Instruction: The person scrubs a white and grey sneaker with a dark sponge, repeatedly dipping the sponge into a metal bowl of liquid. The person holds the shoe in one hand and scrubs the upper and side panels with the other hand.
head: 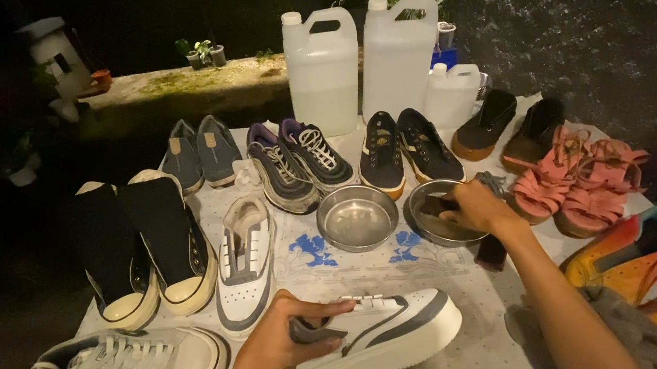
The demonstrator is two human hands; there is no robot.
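Gripping a white sneaker [378,336], the left hand [280,338]; right hand [479,208] pinches a brush [433,206] in a steel bowl [422,223].

- Your white sneaker [378,336] with grey stripes lies on its side on the patterned cloth, sole turned away from you, toe to the right.
- Your steel bowl [435,212] stands upright behind it, and a dark brush [433,206] is dipped inside this bowl.

Two bare forearms, apparently sleeveless (dim light), ringless fingers [314,308].
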